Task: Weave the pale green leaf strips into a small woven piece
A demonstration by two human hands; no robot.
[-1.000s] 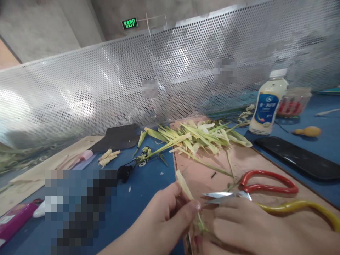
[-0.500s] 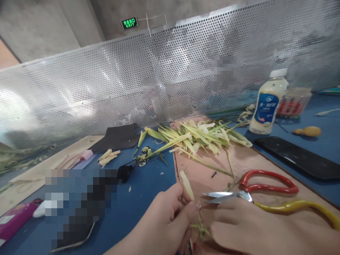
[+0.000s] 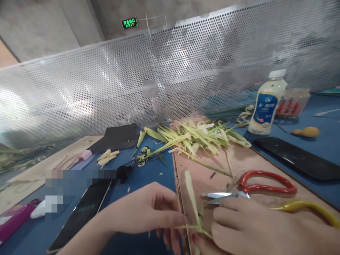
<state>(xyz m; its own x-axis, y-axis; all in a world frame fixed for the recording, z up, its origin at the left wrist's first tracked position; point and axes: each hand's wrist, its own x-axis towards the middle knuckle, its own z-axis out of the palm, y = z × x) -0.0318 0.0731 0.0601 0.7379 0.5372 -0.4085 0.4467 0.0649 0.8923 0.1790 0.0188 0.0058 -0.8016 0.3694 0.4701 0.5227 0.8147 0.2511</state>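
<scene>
A pale green corn husk piece, folded or tied into a narrow strip with thin ends sticking out low down, stands over the edge of the board. My right hand is closed on its lower end, thumb and fingers pressed together; the grip itself is partly hidden. My left hand is just left of the husk, its fingers loosely bent and apart, the thumb beside a thin side strand. Scissors with one red and one yellow handle lie behind my right hand, which covers part of them.
A heap of husk strips lies at the back of the pinkish board. To the right are a milky drink bottle, a black phone and a small gourd. Another phone lies left. A perforated metal screen stands behind.
My left hand has let go of the husk and drawn back to the left, its fingers loosening. The husk shows more of its length. My right hand has barely moved.
</scene>
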